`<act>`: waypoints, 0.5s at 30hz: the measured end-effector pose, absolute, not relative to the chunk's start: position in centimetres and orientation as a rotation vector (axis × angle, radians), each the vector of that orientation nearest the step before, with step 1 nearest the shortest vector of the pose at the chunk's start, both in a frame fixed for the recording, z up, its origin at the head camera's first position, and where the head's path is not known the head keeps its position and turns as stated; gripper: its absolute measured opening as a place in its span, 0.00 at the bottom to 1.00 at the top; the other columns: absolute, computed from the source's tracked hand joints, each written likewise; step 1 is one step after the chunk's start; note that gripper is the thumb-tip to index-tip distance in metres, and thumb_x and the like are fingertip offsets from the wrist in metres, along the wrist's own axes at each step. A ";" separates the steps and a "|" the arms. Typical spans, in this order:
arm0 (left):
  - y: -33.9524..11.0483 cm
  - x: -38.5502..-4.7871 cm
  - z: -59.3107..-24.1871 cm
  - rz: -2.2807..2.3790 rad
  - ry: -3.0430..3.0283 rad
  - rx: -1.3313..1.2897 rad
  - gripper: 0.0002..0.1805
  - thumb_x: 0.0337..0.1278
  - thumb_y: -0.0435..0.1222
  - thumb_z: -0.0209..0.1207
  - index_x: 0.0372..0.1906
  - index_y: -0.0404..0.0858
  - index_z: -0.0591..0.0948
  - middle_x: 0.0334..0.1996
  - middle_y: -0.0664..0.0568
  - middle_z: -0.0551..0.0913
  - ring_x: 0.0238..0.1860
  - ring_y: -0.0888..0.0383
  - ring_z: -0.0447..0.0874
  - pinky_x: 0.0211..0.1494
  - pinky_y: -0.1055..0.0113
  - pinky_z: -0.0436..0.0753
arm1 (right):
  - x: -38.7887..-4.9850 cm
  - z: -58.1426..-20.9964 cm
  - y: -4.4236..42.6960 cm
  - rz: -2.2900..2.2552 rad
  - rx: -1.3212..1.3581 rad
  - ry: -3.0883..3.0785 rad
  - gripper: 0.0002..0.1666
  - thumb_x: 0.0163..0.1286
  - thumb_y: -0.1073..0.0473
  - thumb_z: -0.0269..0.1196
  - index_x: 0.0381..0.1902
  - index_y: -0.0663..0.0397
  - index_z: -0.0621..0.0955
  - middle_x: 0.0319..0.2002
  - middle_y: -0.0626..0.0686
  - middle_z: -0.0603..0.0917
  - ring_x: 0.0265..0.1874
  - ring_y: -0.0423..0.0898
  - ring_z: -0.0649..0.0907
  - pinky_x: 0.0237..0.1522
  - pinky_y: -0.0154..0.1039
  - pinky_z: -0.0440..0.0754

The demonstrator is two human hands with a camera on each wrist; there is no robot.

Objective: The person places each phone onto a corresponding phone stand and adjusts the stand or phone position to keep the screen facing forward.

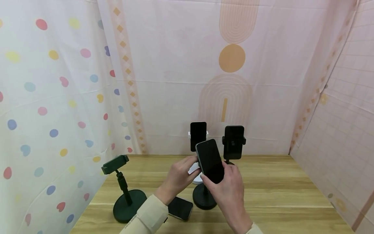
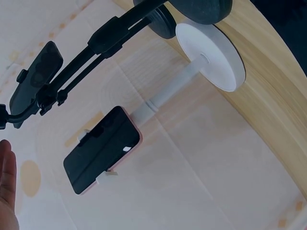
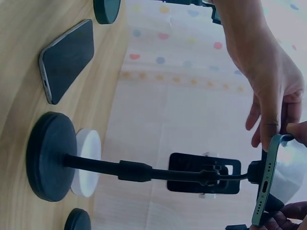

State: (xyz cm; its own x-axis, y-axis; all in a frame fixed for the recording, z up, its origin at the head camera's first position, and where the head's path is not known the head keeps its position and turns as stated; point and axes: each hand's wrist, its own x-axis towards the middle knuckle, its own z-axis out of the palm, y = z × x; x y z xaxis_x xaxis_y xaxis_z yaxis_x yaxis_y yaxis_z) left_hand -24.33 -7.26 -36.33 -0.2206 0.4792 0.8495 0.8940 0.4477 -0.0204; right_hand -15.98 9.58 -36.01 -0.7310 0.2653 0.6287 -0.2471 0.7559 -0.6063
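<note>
My right hand (image 1: 229, 187) grips a dark-screened smartphone (image 1: 210, 161), thumb on one long edge and fingers along the other. The phone's green edge (image 3: 264, 191) shows in the right wrist view, against the black clamp (image 3: 256, 171) of a black phone stand. That stand's round base (image 1: 204, 197) rests on the table below both hands. At the phone's left edge, my left hand (image 1: 179, 175) pinches the side of the clamp between thumb and fingers; the exact contact is partly hidden. In the left wrist view, only part of a hand (image 2: 6, 191) enters at the edge.
Behind stand a white stand (image 2: 211, 55) bearing a phone (image 1: 198, 135) and a black stand bearing another phone (image 1: 233, 143). A dark green stand (image 1: 126, 198) without a phone is at left. Another phone (image 1: 181, 208) lies on the wooden table (image 1: 280, 191). Patterned curtains (image 1: 175, 65) enclose the table.
</note>
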 end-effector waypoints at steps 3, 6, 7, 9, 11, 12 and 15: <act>-7.1 -24.3 -36.3 -0.637 -1.870 -1.150 0.20 0.47 0.26 0.72 0.48 0.34 0.81 0.43 0.47 0.86 0.45 0.56 0.86 0.47 0.66 0.83 | -15.9 -36.3 9.5 0.900 -0.034 -2.223 0.44 0.47 0.43 0.80 0.53 0.69 0.81 0.45 0.62 0.81 0.44 0.56 0.80 0.42 0.54 0.79; -7.0 -24.3 -36.4 -0.645 -1.861 -1.147 0.19 0.47 0.26 0.72 0.47 0.34 0.82 0.43 0.48 0.86 0.45 0.56 0.86 0.47 0.66 0.83 | -15.8 -36.6 9.4 0.914 -0.061 -2.227 0.45 0.47 0.42 0.80 0.54 0.70 0.80 0.45 0.62 0.81 0.44 0.56 0.79 0.43 0.54 0.79; -7.0 -24.4 -36.4 -0.643 -1.851 -1.151 0.20 0.46 0.26 0.73 0.47 0.34 0.82 0.43 0.48 0.86 0.45 0.56 0.87 0.47 0.66 0.83 | -15.8 -36.7 9.4 0.923 -0.067 -2.223 0.45 0.47 0.42 0.80 0.54 0.69 0.80 0.45 0.62 0.81 0.45 0.56 0.79 0.43 0.54 0.78; -6.9 -24.4 -36.4 -0.641 -1.837 -1.158 0.21 0.44 0.25 0.73 0.48 0.34 0.82 0.43 0.48 0.86 0.45 0.56 0.87 0.47 0.66 0.83 | -15.7 -36.8 9.3 0.950 -0.072 -2.210 0.45 0.47 0.42 0.80 0.54 0.69 0.80 0.45 0.61 0.81 0.44 0.56 0.79 0.43 0.54 0.78; -6.9 -24.5 -36.5 -0.639 -1.830 -1.163 0.22 0.44 0.25 0.73 0.49 0.34 0.82 0.44 0.47 0.86 0.45 0.56 0.87 0.47 0.66 0.83 | -15.7 -37.0 9.2 0.985 -0.075 -2.199 0.44 0.46 0.43 0.80 0.53 0.68 0.80 0.45 0.61 0.81 0.44 0.55 0.79 0.43 0.53 0.77; -6.8 -24.5 -36.5 -0.639 -1.829 -1.165 0.23 0.44 0.25 0.73 0.49 0.34 0.82 0.44 0.48 0.86 0.45 0.56 0.87 0.47 0.66 0.83 | -15.7 -37.1 9.2 0.999 -0.077 -2.199 0.44 0.46 0.43 0.80 0.53 0.68 0.81 0.45 0.60 0.81 0.44 0.55 0.79 0.43 0.53 0.76; -6.7 -24.6 -36.5 -0.640 -1.827 -1.170 0.23 0.42 0.25 0.74 0.49 0.34 0.82 0.44 0.47 0.86 0.45 0.55 0.87 0.47 0.66 0.83 | -15.7 -37.1 9.1 1.044 -0.097 -2.214 0.44 0.46 0.43 0.80 0.54 0.67 0.81 0.45 0.59 0.81 0.43 0.54 0.79 0.43 0.52 0.76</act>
State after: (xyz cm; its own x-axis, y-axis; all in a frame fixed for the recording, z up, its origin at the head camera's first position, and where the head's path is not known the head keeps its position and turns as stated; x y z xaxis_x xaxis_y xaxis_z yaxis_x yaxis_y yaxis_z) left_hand -24.59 -6.67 -36.50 -0.1992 0.4658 0.8622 0.9020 0.4311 -0.0245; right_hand -15.74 9.09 -37.14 -0.7672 0.3355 0.5466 -0.2084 0.6757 -0.7072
